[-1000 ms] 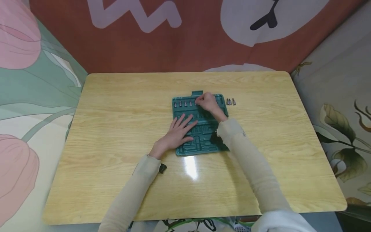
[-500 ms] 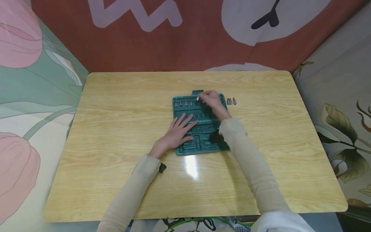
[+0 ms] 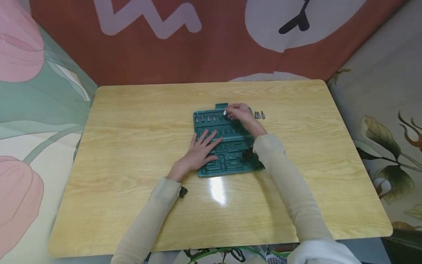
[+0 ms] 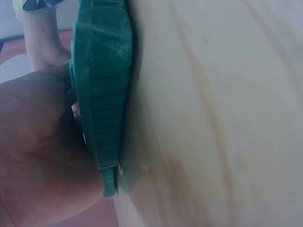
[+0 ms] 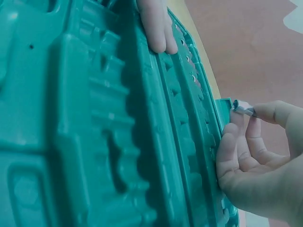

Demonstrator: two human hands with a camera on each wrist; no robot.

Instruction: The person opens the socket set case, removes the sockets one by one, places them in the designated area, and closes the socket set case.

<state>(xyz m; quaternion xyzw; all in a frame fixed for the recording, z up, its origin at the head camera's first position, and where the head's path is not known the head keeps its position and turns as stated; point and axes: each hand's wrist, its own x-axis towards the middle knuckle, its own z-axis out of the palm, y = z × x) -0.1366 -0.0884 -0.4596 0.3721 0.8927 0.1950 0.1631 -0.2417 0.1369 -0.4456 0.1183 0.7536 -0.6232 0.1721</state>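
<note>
A green moulded tool case [image 3: 230, 169] lies unfolded on the table. My left hand [image 3: 196, 154] rests on its left side with fingers spread. Over the upper right of the case, my right hand [image 3: 242, 113] pinches a small silver socket bit [image 5: 242, 108] between thumb and fingers. In the right wrist view, the bit's hollow end points away from the fingertips. Several similar bits [image 3: 208, 118] sit in a row of slots in the upper half, left of the right hand. Three loose bits [image 3: 258, 115] lie on the wood just right of the case.
The case's latch tab [image 3: 221, 106] sticks out at its far edge. A wooden table [image 3: 132, 128] reaches to a red patterned backdrop [image 3: 148, 58]. In the left wrist view, the case's ribbed side wall [image 4: 106, 104] stands against the tabletop.
My right hand has lifted slightly from the slot row, and the pinched bit now shows at its fingertips. The left hand stays on the case. The head view has shifted a little.
</note>
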